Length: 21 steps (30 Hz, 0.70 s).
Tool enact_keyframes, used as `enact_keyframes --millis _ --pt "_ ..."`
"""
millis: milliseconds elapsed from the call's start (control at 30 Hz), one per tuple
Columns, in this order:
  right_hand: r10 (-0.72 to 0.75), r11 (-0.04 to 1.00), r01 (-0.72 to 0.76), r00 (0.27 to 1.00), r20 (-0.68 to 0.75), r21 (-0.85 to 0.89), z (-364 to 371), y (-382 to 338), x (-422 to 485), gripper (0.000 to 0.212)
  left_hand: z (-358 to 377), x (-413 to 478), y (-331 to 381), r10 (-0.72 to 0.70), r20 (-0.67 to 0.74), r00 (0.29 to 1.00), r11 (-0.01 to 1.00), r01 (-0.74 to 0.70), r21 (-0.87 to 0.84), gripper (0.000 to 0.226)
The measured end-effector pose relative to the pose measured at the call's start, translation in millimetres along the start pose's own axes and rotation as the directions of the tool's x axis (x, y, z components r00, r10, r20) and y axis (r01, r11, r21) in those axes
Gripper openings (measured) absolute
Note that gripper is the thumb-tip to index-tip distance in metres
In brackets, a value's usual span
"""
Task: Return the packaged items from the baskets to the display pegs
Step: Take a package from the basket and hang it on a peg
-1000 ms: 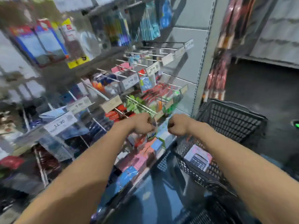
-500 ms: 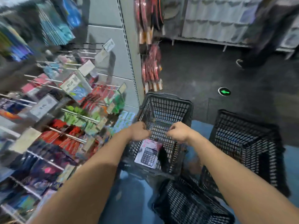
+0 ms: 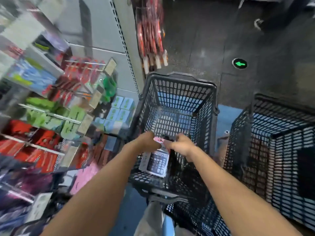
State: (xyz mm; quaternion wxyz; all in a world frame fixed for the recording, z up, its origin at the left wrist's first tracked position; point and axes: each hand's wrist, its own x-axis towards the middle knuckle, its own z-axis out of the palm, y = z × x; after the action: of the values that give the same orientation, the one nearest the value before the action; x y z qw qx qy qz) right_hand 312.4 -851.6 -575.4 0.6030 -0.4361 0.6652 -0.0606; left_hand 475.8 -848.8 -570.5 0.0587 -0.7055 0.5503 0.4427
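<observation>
The left hand [image 3: 148,142] and right hand [image 3: 182,145] are both pinching the pink top edge of the packaged calculator [image 3: 157,163], which is leaning inside the near black basket [image 3: 179,77]. It is probably handling as a light, stiff pack with slippery plastic, so the header card is looking like the surest hold. The contents of the right basket [image 3: 272,116] are staying too blurred to tell.

A green arrow pointing left is shown on a round floor marker [image 3: 240,63]. Letters like "Aum" are printed on green packages [image 3: 71,124]; the rest is blurred.
</observation>
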Motion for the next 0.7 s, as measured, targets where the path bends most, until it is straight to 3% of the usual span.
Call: enact_keyframes --millis 67,167,300,400,500,700 --pt "0.063 0.981 -0.073 0.996 0.058 0.18 21 11 22 0.059 11 25 -10 -0.007 -0.012 1.0 1.0 0.006 -0.029 0.039" --pt "0.166 0.967 -0.156 0.985 -0.036 0.204 46 43 55 0.032 36 57 -24 -0.017 0.064 0.998 0.998 0.021 -0.065 0.051" --pt "0.287 0.916 -0.276 0.958 0.006 0.289 70 70 83 0.051 63 87 -42 -0.06 0.124 0.99 0.998 0.061 0.0 0.054" --pt "0.32 0.898 -0.311 0.947 0.025 0.311 82 83 99 0.028 76 92 -44 0.01 0.083 0.996 0.995 -0.018 0.101 0.061" --pt "0.376 0.863 -0.364 0.926 0.037 0.349 92 98 109 0.021 90 92 -53 0.008 0.101 0.995 0.994 -0.019 0.11 0.071" --pt "0.285 0.816 -0.256 0.958 0.025 0.519 102 100 120 0.038 84 100 -67 0.03 0.057 0.998 0.994 -0.024 -0.111 0.051"
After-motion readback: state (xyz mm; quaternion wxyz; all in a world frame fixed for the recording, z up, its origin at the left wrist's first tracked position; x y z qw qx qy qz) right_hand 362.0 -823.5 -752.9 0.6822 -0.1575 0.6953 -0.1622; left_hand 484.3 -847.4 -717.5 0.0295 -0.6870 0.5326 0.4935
